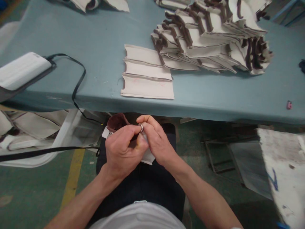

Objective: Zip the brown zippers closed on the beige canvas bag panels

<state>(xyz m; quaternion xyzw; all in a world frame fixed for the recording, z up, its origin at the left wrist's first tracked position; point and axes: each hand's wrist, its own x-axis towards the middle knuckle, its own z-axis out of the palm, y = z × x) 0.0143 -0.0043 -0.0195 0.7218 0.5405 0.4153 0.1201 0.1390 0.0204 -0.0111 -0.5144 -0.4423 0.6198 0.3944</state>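
Note:
Above my lap, close to the table's front edge, my two hands meet over a sewn fabric piece [148, 156] in off-white and brown. Its brown part [116, 122] curls up beyond my left hand [122, 149], whose fingers pinch the fabric. My right hand [156, 138] is closed at the piece's other side, its fingertips against those of the left. A small silvery metal loop [141, 128] shows between the fingertips; whether it is a ring or part of a tool I cannot tell. The rest of the piece is hidden by the hands.
Three flat off-white pieces [149, 73] lie overlapped on the blue-green table [100, 41], beside a large pile of similar pieces [209, 38]. A white device [23, 71] with a black strap sits at left. Below it stands a white bin [60, 140] of fabric pieces.

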